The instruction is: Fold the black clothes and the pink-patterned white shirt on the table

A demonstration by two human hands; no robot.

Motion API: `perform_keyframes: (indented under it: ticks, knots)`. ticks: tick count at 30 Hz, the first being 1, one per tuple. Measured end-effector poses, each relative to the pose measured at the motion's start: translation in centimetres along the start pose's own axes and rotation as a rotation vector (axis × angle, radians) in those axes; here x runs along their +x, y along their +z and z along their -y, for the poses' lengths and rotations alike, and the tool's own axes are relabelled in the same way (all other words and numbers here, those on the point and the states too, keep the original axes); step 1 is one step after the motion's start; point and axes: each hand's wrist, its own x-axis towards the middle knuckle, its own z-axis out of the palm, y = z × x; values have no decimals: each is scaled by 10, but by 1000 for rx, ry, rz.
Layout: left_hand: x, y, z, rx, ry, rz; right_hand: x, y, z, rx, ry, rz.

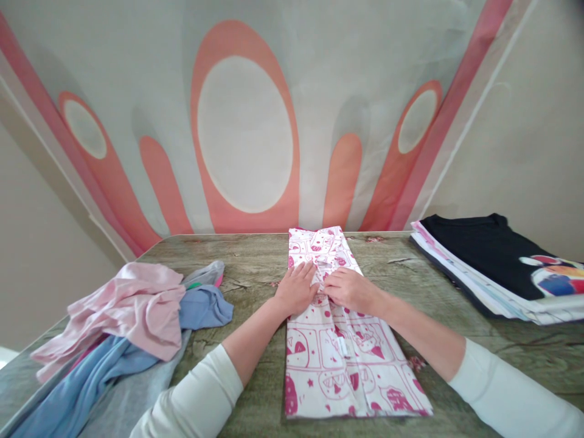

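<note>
A white garment with a pink cartoon print lies in a long folded strip across the wooden table, its far end close to the back edge. My left hand rests flat on its left half, fingers stretched out. Just to the right, my right hand has its fingers curled and pressed together at the cloth near the middle line. The fingertips are partly hidden there. Small creases run through the fabric below both hands, and a pale label-like patch shows on the near half.
On the left lies a loose heap with a pink garment, a blue garment and grey cloth. A neat stack of folded clothes, topped by a black T-shirt, sits on the right. A printed backdrop rises behind the wooden table.
</note>
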Motion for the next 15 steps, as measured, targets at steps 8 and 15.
perform_keyframes:
  ticks: [8,15]
  knots:
    - [12,5,3,-16,-10,-23,-8,-9,5,295,150,61]
    - [10,5,2,-33,-15,-44,-22,-17,25,273,94,46]
